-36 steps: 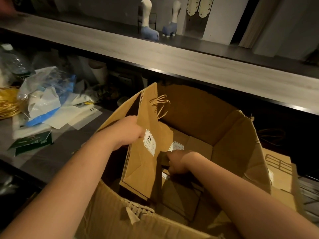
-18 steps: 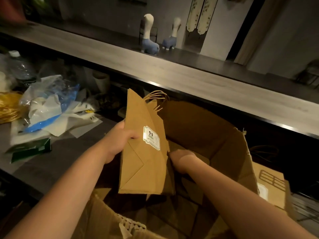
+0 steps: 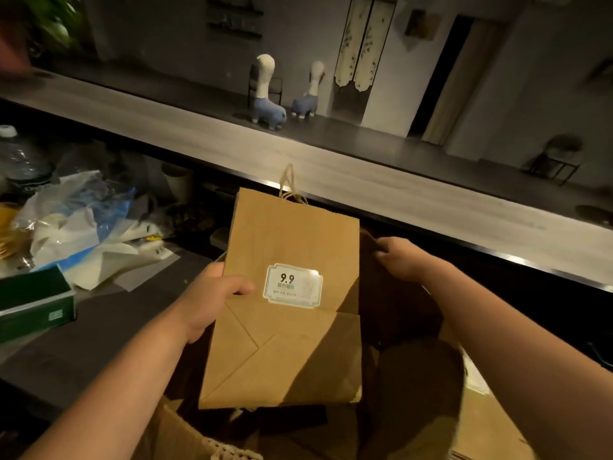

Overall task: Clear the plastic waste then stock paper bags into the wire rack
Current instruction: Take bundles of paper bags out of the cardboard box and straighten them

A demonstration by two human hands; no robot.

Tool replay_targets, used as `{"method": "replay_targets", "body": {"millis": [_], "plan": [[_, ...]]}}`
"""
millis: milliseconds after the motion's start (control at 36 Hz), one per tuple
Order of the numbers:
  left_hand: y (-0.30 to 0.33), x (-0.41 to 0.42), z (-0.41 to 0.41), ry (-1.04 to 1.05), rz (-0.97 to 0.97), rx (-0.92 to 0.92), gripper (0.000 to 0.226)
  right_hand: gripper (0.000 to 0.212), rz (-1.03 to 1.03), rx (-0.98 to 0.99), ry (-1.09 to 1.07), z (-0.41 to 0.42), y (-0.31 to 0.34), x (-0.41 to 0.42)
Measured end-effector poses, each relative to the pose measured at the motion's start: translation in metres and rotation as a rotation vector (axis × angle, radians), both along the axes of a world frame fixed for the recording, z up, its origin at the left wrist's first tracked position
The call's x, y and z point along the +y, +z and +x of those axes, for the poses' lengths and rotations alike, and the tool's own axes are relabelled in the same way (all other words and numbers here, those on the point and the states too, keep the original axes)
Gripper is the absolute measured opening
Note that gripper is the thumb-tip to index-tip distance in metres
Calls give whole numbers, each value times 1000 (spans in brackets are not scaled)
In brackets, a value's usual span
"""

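Head view, dim light. Left hand [image 3: 212,298] grips a flat folded brown paper bag [image 3: 288,303] by its left edge, thumb curled over the front face, fingers hidden behind. Bag held upright, facing the camera, folded bottom flap toward 6 o'clock, twisted paper handles [image 3: 289,185] sticking up at 12 o'clock. White label [image 3: 293,286] reading "9.9" sits mid-face, just right of the thumb. Bag hangs above the open cardboard box [image 3: 185,436], whose near rim shows at 6 o'clock; box inside is dark, more brown paper in it, cannot tell how many bags.

Right hand [image 3: 403,260] at 3 o'clock of the bag, apart from it, fingers curled over the top edge of a brown flap [image 3: 373,260] standing behind the bag; cannot tell if that is the box wall or another bag.

Table [image 3: 109,333] at 9 o'clock, dark grey. On it: pile of crumpled clear and blue plastic waste [image 3: 78,224] at 10 o'clock, near the far edge; green carton [image 3: 33,302] at 9 o'clock, just in front of the pile; plastic water bottle [image 3: 20,157] further back at 10 o'clock.

Long wooden counter [image 3: 331,171] runs across behind, from 10 to 3 o'clock. Beyond it, at 12 o'clock, two blue-and-white animal figures [image 3: 267,109], side by side, near each other. Wire rack not seen.
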State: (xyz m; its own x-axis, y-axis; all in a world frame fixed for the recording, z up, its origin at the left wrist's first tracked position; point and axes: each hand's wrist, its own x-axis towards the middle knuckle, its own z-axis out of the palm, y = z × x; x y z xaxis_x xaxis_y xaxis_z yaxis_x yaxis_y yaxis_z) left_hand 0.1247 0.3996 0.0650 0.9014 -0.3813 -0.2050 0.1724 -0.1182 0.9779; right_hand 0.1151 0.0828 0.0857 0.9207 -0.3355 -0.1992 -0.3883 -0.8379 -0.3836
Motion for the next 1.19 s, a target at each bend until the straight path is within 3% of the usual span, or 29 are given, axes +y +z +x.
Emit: {"method": "replay_targets", "body": {"millis": [194,306,583,750,889,972,1083,1139,1194], "plan": [[-5,-2,0,-56,248,-71,15,28,-86,-61,14,-24,42,-13],[-11,-7,5,-55,285,-88,18,29,12,-89,-16,-52,50,14],[-19,-15,6,-162,122,50,14,37,-13,-100,63,-79,20,140],[-19,-13,4,-247,-9,172,30,27,-35,-22,198,-76,-1,187],[-21,-10,5,-354,-58,223,63,34,-153,15,342,-77,-4,192],[-23,-14,3,-352,17,195,56,35,-276,5,451,-82,-9,195],[-26,-18,1,-297,129,29,24,55,-5,39,304,-85,-18,190],[-23,-19,-2,-292,119,-9,25,63,154,-31,139,-87,-24,177],[-20,-19,-5,-238,97,-46,24,79,184,-162,-117,-90,-32,153]]}}
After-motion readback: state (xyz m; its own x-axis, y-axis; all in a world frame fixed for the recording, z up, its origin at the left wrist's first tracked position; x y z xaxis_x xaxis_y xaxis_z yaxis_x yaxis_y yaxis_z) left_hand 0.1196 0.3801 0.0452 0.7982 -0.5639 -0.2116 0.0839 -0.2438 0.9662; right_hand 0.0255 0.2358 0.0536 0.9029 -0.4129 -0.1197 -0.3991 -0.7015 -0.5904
